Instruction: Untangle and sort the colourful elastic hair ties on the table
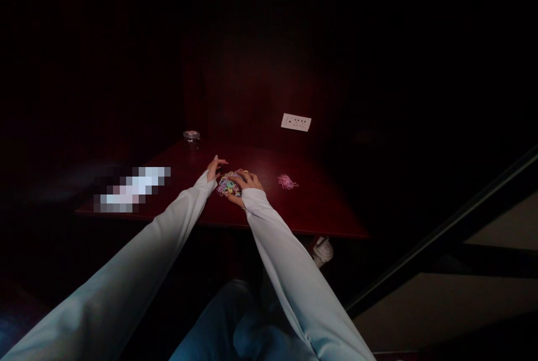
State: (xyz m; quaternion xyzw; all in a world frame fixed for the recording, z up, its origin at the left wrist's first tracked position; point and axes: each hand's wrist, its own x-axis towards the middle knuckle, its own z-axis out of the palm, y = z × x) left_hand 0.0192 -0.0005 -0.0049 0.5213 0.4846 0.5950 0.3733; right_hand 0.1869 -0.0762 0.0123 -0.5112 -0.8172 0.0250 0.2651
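Observation:
A loose pile of colourful elastic hair ties (229, 187), in purple, green, yellow and white, lies on the dark red table (269, 212). At its left edge is my left hand (214, 168), fingers stretched out and apart, with nothing visible in them. My right hand (251, 183) curves over the pile's right side, thumb and fingers spread, touching the ties. Its palm side is hidden, so I cannot see whether a tie sits under the fingers. Apart from the pile, to the right, lies a smaller heap of pink hair ties (287, 181).
A clear round jar (191, 137) stands at the table's back left. A pixelated pale object (134, 188) lies along the left edge. On the panel behind is a white power socket (296, 122). A whitish object (323, 251) shows below the front edge. The surroundings are very dark.

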